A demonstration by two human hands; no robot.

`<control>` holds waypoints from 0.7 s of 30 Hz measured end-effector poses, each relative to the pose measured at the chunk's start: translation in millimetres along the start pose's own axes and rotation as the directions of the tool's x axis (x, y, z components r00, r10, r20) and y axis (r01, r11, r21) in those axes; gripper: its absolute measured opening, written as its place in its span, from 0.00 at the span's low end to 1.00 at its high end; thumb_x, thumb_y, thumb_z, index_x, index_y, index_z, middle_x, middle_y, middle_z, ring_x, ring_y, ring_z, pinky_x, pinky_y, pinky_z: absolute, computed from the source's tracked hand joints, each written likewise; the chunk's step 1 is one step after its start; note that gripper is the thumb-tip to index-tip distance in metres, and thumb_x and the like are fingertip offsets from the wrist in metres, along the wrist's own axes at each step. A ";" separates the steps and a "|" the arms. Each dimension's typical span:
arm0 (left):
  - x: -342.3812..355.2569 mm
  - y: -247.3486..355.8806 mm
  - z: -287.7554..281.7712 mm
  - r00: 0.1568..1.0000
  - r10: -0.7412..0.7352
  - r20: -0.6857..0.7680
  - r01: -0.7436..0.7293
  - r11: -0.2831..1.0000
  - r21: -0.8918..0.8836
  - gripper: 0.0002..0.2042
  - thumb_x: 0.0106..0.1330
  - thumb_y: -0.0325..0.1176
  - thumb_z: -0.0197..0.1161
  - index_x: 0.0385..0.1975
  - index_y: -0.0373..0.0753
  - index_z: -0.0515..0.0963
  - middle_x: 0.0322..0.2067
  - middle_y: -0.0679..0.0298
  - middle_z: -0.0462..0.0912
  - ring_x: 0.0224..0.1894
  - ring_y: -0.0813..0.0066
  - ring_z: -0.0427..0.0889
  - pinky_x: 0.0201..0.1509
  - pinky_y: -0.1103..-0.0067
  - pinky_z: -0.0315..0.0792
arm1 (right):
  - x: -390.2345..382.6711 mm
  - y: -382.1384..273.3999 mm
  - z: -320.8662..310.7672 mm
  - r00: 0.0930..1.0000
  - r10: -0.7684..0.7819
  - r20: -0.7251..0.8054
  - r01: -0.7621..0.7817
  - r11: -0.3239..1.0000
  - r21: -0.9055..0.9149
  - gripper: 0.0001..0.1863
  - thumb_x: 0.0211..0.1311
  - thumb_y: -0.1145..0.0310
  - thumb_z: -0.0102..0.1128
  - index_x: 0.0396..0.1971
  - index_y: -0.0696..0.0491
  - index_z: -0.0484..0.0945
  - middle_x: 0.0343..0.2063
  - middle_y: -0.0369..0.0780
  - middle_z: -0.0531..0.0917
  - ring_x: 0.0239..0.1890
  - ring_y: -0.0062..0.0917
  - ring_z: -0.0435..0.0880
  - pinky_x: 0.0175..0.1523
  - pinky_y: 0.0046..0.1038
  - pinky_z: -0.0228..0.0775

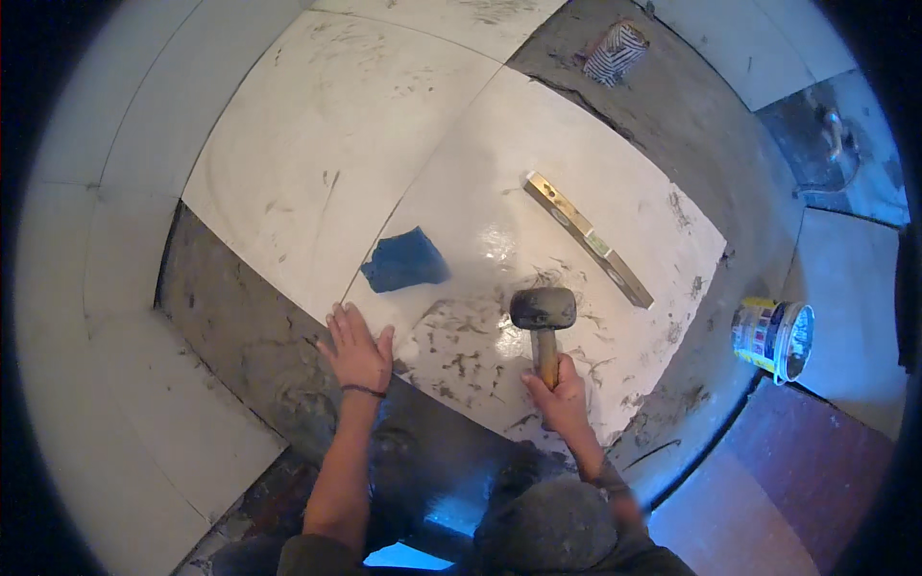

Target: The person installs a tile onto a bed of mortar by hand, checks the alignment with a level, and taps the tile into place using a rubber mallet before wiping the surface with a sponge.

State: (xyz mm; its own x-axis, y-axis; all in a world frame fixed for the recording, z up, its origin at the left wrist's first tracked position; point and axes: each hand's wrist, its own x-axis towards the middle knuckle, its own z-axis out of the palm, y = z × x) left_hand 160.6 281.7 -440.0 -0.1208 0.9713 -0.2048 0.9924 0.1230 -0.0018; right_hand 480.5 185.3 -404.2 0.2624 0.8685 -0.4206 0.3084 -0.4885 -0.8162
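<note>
My left hand (359, 350) lies with fingers spread at the near left edge of a white floor tile (490, 163), by the joint with the tile beside it. My right hand (560, 398) grips the wooden handle of a rubber mallet (543, 309), whose black head is over the mud-smeared tile. A blue sponge or cloth (403, 259) lies on the tile beyond my left hand. A brass-coloured spirit level (588, 240) lies on the tile up and right of the mallet.
Grey mortar (230, 322) borders the white tiles. A bucket (768, 336) lies or leans at the right. A striped object (617, 56) sits on mortar at the back, and a metal tool (832, 132) is at the far right. Tiled walls or surfaces (91, 250) surround the area.
</note>
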 end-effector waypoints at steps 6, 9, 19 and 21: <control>-7.5 0.4 0.3 0.993 -0.114 0.035 0.113 0.993 0.021 0.41 0.73 0.61 0.50 0.77 0.37 0.52 0.78 0.49 0.51 0.79 0.45 0.49 0.75 0.37 0.44 | -8.1 8.1 -12.2 0.981 0.174 0.090 -0.167 0.983 -0.077 0.20 0.58 0.61 0.75 0.39 0.55 0.75 0.24 0.42 0.80 0.25 0.29 0.81 0.33 0.34 0.74; -9.0 -1.0 -0.8 0.988 -0.144 0.064 0.141 0.989 0.051 0.40 0.73 0.61 0.50 0.77 0.39 0.53 0.78 0.52 0.52 0.79 0.44 0.50 0.75 0.37 0.44 | -11.2 12.8 -11.2 0.996 0.052 0.072 -0.044 0.993 -0.113 0.21 0.57 0.60 0.76 0.41 0.55 0.76 0.26 0.45 0.83 0.28 0.37 0.84 0.35 0.37 0.75; 16.6 10.1 -23.0 0.979 -0.156 -0.133 0.136 0.980 -0.147 0.39 0.75 0.57 0.51 0.76 0.36 0.53 0.75 0.47 0.57 0.78 0.44 0.52 0.73 0.37 0.50 | -12.2 20.5 -21.4 0.993 -0.112 -0.021 0.105 0.969 -0.223 0.24 0.57 0.58 0.76 0.46 0.57 0.78 0.26 0.47 0.82 0.28 0.41 0.84 0.35 0.38 0.75; 43.2 11.9 -35.5 0.967 -0.147 -0.209 0.108 0.977 -0.184 0.39 0.75 0.56 0.53 0.76 0.35 0.54 0.75 0.47 0.58 0.78 0.45 0.53 0.72 0.37 0.52 | -13.0 20.6 -27.8 0.987 -0.157 -0.033 0.143 0.957 -0.252 0.24 0.57 0.57 0.76 0.46 0.56 0.79 0.28 0.47 0.82 0.29 0.42 0.84 0.37 0.38 0.76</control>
State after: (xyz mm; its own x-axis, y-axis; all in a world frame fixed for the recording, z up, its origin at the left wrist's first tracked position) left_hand 166.4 332.3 -414.1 -0.2671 0.9636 0.0072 0.9521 0.2627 0.1564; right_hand 508.8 161.6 -404.4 0.2411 0.9310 -0.2741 0.5637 -0.3642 -0.7414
